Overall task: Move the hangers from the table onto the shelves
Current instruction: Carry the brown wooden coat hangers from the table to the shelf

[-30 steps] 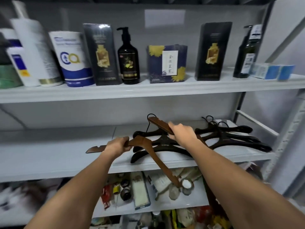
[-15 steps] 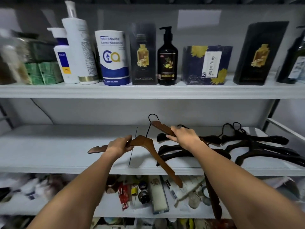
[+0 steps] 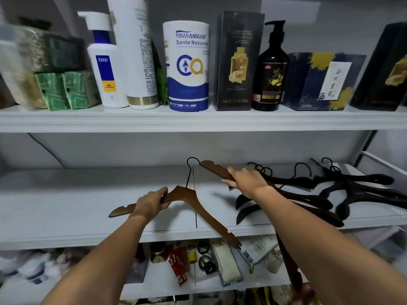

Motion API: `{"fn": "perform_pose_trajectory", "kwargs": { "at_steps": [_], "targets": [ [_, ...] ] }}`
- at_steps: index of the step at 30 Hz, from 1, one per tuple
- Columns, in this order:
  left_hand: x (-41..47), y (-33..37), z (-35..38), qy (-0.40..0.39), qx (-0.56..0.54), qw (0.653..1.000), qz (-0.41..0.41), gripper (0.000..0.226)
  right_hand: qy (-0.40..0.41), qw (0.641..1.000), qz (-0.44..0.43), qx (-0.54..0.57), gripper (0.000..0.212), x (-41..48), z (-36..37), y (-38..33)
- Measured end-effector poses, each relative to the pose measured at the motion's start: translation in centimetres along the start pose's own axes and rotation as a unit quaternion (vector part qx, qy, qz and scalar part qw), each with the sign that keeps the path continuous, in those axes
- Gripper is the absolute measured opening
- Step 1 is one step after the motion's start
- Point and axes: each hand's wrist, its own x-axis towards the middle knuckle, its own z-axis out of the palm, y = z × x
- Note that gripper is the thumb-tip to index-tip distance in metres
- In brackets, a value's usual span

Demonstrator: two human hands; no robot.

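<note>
2 brown wooden hangers are in the air in front of the middle shelf (image 3: 66,205), 1 in each hand. The left hand (image 3: 150,205) has its fingers (image 3: 161,193) curled round 1 arm of the nearer hanger (image 3: 184,193), close to the neck. Its wire hook points up and its free arm slopes down past the shelf's front edge. The right hand (image 3: 247,181) clasps the second hanger (image 3: 213,168) just behind its notched tip. The rest of that hanger runs back under the forearm and below the front edge.

Both look stiff, light and smooth, so I judge a grip on an arm near the neck to be the steadiest. Held by 1 end, as the right hand holds its hanger, the long free part will likely swing and want to twist.

A heap of black hangers (image 3: 361,190) with tangled hooks already fills the right end of the middle shelf. The left half of that shelf offers flat room. The heap's hooks could catch the second hanger if it goes in too near them.

On the upper shelf (image 3: 198,122) stand bottles, boxes and a white tub (image 3: 187,67), near its front edge. A raised hook could knock these over. The lower shelf (image 3: 154,274) holds small cluttered items, directly under the drooping hanger arms.
</note>
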Motion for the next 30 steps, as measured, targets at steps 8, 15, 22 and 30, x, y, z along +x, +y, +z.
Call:
{"fn": "perform_pose_trajectory", "kwargs": {
  "at_steps": [8, 15, 22, 30],
  "targets": [
    [3.0, -1.3, 2.3, -0.028, -0.019, 0.999, 0.002, 0.025, -0.013, 1.0, -0.004, -0.014, 0.049, 2.5, 2.5, 0.0],
    [7.6, -0.9, 4.5, -0.062, -0.003, 0.998, -0.016, 0.023, -0.057, 0.998, 0.012, -0.018, 0.045, 6.2, 4.3, 1.4],
    [11.8, -0.9, 7.4, -0.086, -0.001, 0.996, -0.018, 0.022, -0.039, 0.999, 0.017, -0.025, 0.053, 9.7, 5.9, 4.9],
    [14.8, -4.9, 7.4, -0.07, -0.02, 0.994, -0.085, 0.021, -0.005, 0.999, 0.003, -0.041, 0.054, 12.0, 7.3, 7.0]
  ]
}}
